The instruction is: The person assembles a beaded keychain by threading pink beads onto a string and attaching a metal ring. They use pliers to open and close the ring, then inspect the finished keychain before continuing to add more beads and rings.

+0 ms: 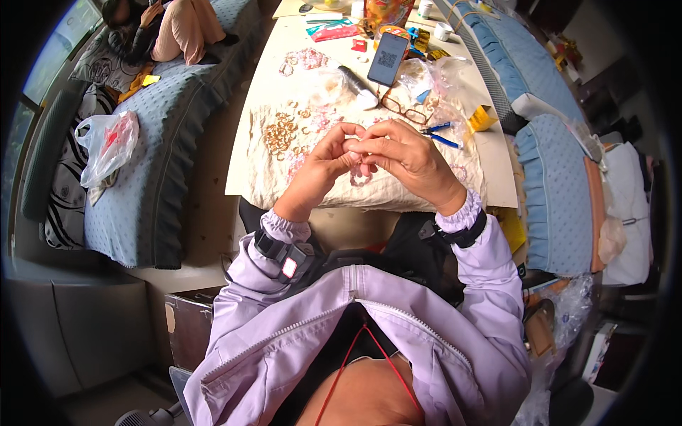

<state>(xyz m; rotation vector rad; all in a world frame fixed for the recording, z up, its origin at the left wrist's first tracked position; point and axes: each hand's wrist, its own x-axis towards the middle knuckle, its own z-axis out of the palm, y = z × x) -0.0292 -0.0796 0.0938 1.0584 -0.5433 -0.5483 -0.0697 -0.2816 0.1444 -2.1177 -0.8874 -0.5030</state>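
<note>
Above the cream cloth (419,199), my left hand (328,157) and my right hand (406,157) meet fingertip to fingertip. Both are closed in a pinch. Whatever lies between the fingers is too small and too covered to name. Just below the fingertips shows part of a pink beaded loop (361,177); I cannot tell whether it hangs from them or rests on the cloth. Left of my hands lies a pile of gold-coloured rings (280,135). Blue-handled pliers (443,139) are to the right of my right hand.
Beyond my hands lie eyeglasses (403,108), a dark cylinder with a white end (358,88), a phone (388,59) and clear plastic bags (444,74). Pink beaded strands (304,60) sit farther left. A person (181,32) is on the blue-covered sofa (170,128).
</note>
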